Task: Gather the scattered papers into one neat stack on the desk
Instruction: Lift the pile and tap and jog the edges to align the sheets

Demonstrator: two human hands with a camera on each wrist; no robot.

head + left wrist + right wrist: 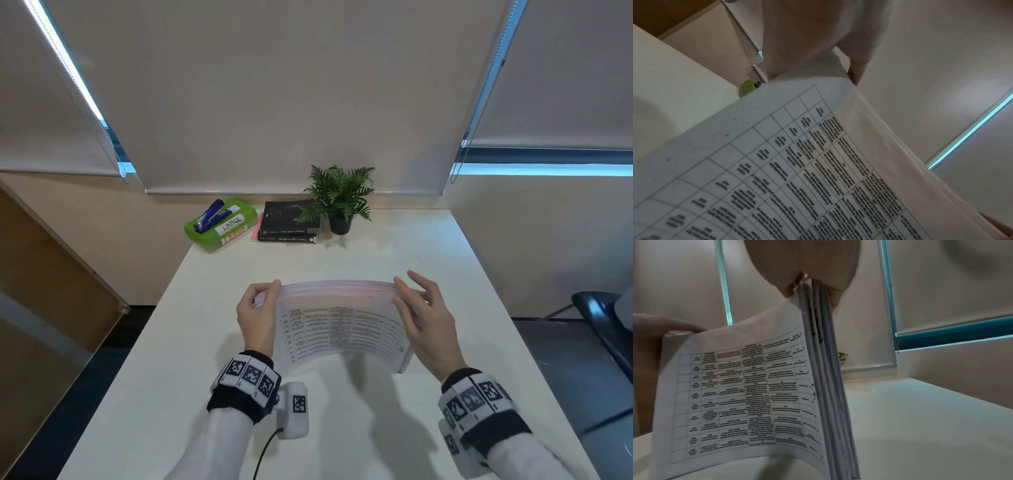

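Left hand [257, 317] and right hand [423, 320] pinch opposite ends of a bowed sheaf of white printed-table papers [339, 329] above the white bench [428, 260]; table print illegible. Green plastic box [222, 226] labelled "LARGE".

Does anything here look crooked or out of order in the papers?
Yes. The papers stand on edge on the desk, bowed between left hand and right hand; the right wrist view shows uneven sheet edges.

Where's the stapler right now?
In the head view the blue stapler lies on top of the green box labelled LARGE, at the desk's far left corner, left of the stacked black books.
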